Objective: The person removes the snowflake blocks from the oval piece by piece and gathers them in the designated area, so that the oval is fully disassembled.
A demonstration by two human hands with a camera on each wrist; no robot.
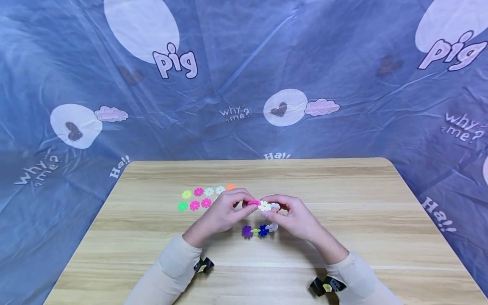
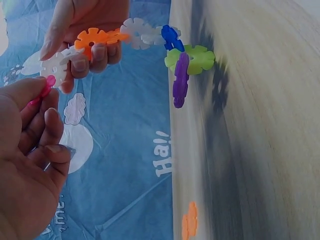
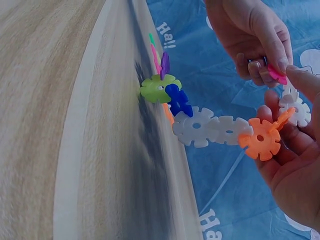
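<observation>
My left hand (image 1: 226,212) pinches a pink notched plastic snowflake disc (image 1: 253,203) between thumb and fingers, right at a white disc (image 2: 54,70) on the end of a linked chain. The right hand (image 1: 291,214) grips that end of the chain, its fingers curled around the white and orange discs (image 3: 259,139). From there the chain hangs in a curve through further white discs (image 3: 195,126), a dark blue disc (image 1: 263,230) and a yellow-green disc (image 3: 155,89). A purple disc (image 2: 180,82) forms its far end, close over the table.
Loose discs lie in rows on the wooden table (image 1: 381,237) left of the hands, among them a yellow disc (image 1: 186,194), a green disc (image 1: 182,206) and an orange disc (image 1: 230,187), partly behind the left hand. A blue printed cloth (image 1: 236,76) hangs behind the table.
</observation>
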